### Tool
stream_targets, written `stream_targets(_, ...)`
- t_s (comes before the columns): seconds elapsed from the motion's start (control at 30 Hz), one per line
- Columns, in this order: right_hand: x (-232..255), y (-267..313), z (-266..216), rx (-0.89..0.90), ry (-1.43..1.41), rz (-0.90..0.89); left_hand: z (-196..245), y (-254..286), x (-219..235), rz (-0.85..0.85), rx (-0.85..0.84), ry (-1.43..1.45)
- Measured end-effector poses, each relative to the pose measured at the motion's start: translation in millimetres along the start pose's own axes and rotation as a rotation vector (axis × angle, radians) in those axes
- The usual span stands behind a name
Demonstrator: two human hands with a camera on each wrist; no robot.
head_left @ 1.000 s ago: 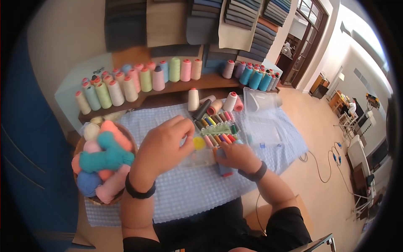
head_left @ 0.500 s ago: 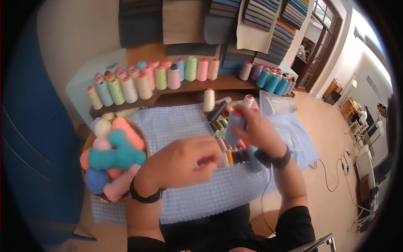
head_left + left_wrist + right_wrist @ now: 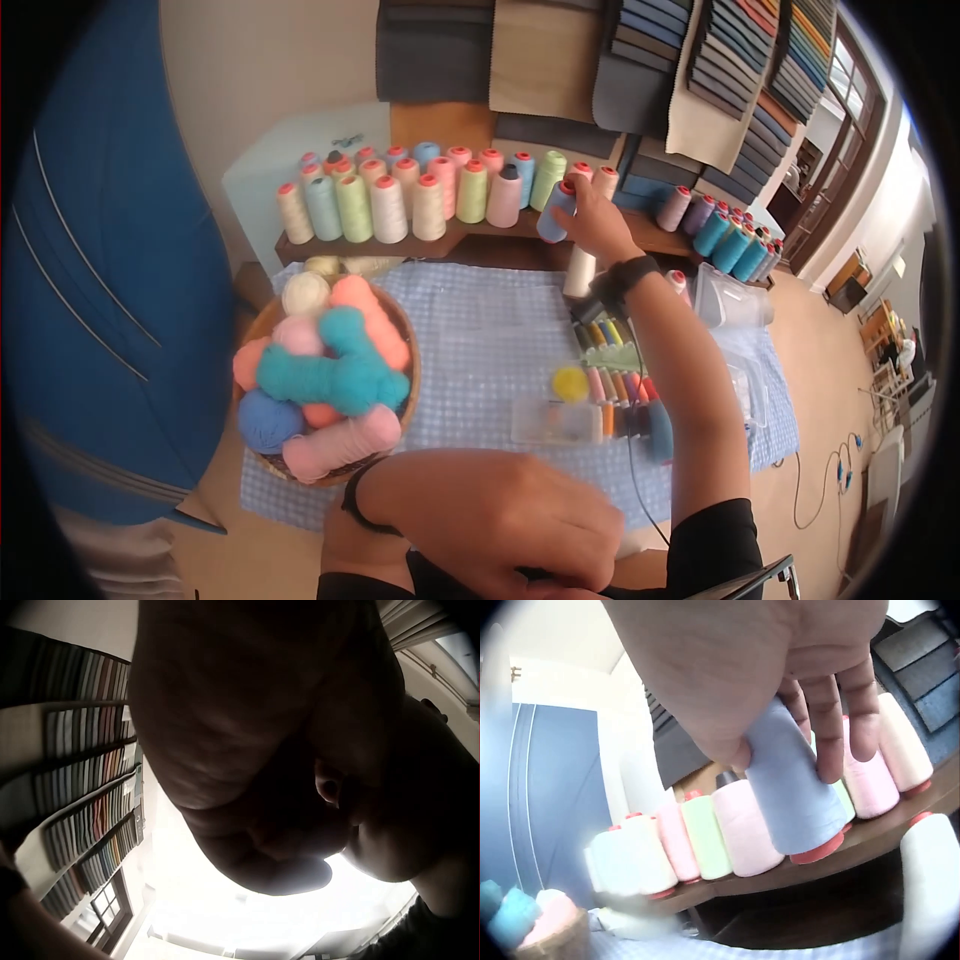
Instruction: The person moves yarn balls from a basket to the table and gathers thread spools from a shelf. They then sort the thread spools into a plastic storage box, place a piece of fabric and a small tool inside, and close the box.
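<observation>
My right hand (image 3: 603, 228) grips a light-blue cone of thread (image 3: 555, 212) by its upper part, held tilted at the front of the wooden shelf (image 3: 490, 240). In the right wrist view, thumb and fingers (image 3: 826, 735) lie around the blue cone, whose red base points down in front of pink and green cones. My left hand (image 3: 490, 510) is raised close to my body at the bottom of the head view, its fingers loosely bent with nothing seen in them. It shows as a dark shape in the left wrist view.
Several thread cones (image 3: 389, 210) line the shelf. A basket (image 3: 412, 400) of yarn stands left on the checked cloth (image 3: 465, 390). Small spools (image 3: 625, 385), a yellow disc (image 3: 570, 384) and clear plastic boxes (image 3: 735, 295) lie to the right. A white cone (image 3: 579, 272) stands below my right hand.
My right hand has lifted the blue cone from beside the small spools and carried it up and forward to the shelf. My left hand has drawn back toward my body. The view has turned rightward-shifted scenery.
</observation>
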State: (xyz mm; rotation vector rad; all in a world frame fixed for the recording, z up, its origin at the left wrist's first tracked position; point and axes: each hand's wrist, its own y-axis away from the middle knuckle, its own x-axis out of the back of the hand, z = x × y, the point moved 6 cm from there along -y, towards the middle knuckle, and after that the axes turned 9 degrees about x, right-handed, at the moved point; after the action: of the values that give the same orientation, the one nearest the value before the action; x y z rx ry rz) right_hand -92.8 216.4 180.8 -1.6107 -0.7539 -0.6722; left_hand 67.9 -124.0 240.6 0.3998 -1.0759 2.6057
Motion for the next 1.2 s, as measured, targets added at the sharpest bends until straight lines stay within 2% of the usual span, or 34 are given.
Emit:
stream_targets(0.13,-31.2,-19.3,9.1,0.039,-0.004,0.025,-2.4,5.9,7.3,0.072,-0.005,0.022)
stream_targets(0.23,-47.8,-29.8,13.0,-0.04,0.018,-0.008,-6.3,9.6,9.1,0.131,-0.009,0.033)
stream_targets(0.43,-55.0,-40.4,16.0,-0.056,-0.001,0.003,-12.8,11.9,5.2,0.274,-0.036,0.055)
stream_targets(0.73,-46.0,-27.6,13.1,-0.05,-0.02,0.1,-9.5,7.6,9.1,0.165,-0.004,0.134)
stream_targets(0.83,-30.4,-22.9,14.5,0.055,0.041,0.205,-8.6,4.8,9.2,0.092,0.021,0.175)
stream_targets(0.93,-0.7,-8.1,13.7,0.07,0.075,0.146,-5.3,3.2,7.2,0.077,0.057,0.049)
stream_targets(1.07,62.7,33.5,12.1,-0.034,0.055,0.029,-5.3,-1.0,8.4,0.062,0.104,-0.221)
stream_targets(1.13,94.4,63.4,12.8,0.064,0.134,0.064,-10.0,-4.2,7.2,0.064,0.141,-0.305)
stream_targets(1.2,125.0,98.6,10.3,0.064,0.108,0.02,-17.7,-6.8,6.6,0.083,0.203,-0.346)
